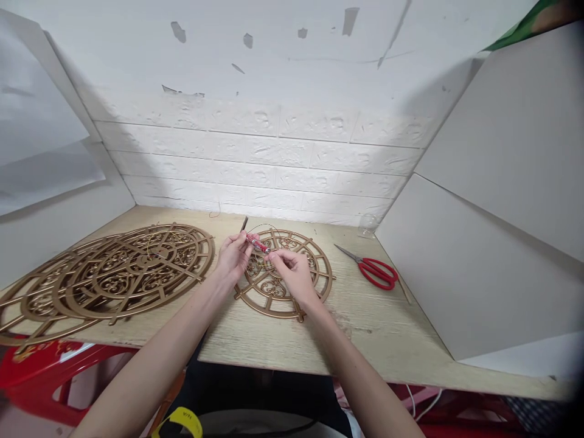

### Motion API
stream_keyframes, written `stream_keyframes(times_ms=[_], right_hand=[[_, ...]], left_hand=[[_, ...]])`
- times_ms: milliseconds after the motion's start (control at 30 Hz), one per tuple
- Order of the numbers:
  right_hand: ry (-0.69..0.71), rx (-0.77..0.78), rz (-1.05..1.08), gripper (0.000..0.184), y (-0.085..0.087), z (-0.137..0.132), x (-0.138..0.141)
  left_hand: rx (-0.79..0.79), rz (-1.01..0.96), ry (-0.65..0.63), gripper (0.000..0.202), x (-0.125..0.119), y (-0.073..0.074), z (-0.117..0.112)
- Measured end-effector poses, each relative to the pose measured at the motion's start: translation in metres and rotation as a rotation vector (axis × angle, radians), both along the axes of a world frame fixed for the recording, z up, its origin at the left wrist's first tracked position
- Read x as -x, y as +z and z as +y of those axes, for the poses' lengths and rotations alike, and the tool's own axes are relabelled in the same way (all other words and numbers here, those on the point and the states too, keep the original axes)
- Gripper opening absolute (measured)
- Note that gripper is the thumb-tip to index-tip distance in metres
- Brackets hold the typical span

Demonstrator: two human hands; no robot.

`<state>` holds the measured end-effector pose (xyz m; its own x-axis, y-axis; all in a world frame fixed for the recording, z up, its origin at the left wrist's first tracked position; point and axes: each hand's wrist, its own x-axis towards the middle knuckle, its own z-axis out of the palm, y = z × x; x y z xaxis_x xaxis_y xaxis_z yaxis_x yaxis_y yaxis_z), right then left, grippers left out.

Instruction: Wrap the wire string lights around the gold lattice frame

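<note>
My left hand (pixel 234 255) is closed around a slim red and silver rod-like tool (pixel 259 244), held at a slant above the table. A dark flat tip (pixel 245 223) sticks up past my left fingers. My right hand (pixel 292 267) is pinched at the tool's lower right end, where a thin wire (pixel 269 225) loops over from the left; the fingers partly hide it. Beneath both hands lies a round bronze-coloured openwork panel (pixel 272 306) with scroll ornaments. My hands cover part of its middle.
Several similar round panels (pixel 150 298) lie overlapped at the left. Red-handled scissors (pixel 378 274) rest at the right, near a clear cup (pixel 367 225). White boards (pixel 483 243) flank the table (pixel 274 347), and a white brick-patterned wall (pixel 255 152) stands behind.
</note>
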<state>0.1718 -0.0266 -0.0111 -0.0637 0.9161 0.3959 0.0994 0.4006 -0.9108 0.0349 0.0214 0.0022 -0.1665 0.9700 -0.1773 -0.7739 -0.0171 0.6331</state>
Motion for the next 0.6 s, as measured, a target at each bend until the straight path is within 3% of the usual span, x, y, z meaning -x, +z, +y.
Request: stream_keyframes(times_ms=[300,600], right_hand=[[0.006,0.046,-0.005,0.030,-0.0008,0.0002,-0.0001],[-0.190,-0.068,-0.134,0.025,0.0020,-0.0041,0.0000]], left_hand=[[-0.038,0.014,-0.024,0.021,0.0010,-0.0055,0.0013],[-0.048,0.025,0.036,0.020,0.0000,-0.0060,0.0020]])
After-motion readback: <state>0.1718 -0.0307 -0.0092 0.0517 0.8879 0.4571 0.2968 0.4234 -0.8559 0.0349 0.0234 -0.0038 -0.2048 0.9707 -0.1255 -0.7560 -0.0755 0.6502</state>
